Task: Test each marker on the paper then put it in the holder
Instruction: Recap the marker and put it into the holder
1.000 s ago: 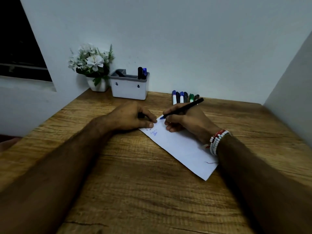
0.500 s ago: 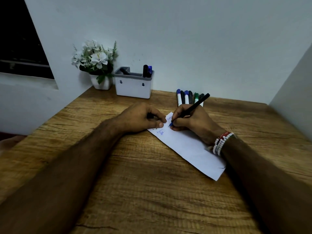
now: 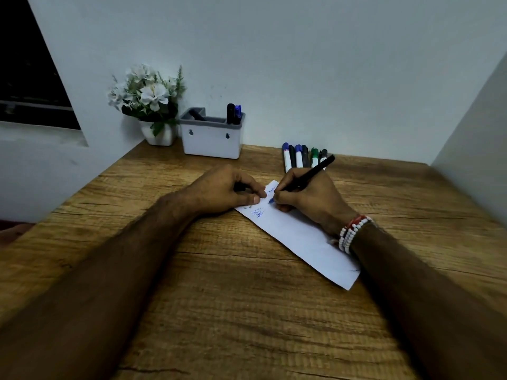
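Note:
A white strip of paper [image 3: 301,237] lies slanted on the wooden table, with blue scribbles near its far end. My right hand [image 3: 307,198] grips a black marker [image 3: 310,175] in a writing hold, its blue tip on the paper. My left hand [image 3: 225,192] rests on the paper's far left corner, curled around a small dark object that looks like the cap. Several capped markers [image 3: 300,157] lie side by side behind my right hand. The white holder [image 3: 212,138] stands at the back by the wall with two markers [image 3: 233,113] upright in it.
A white pot of pale flowers [image 3: 149,105] stands left of the holder in the corner. Walls close the table at the back and on the right. The wooden table [image 3: 247,311] stretches toward me under both forearms.
The marker tip has moved slightly toward me along the paper, leaving a new blue scribble near the far end. My left hand has stayed on the paper's corner. The camera shifted a little.

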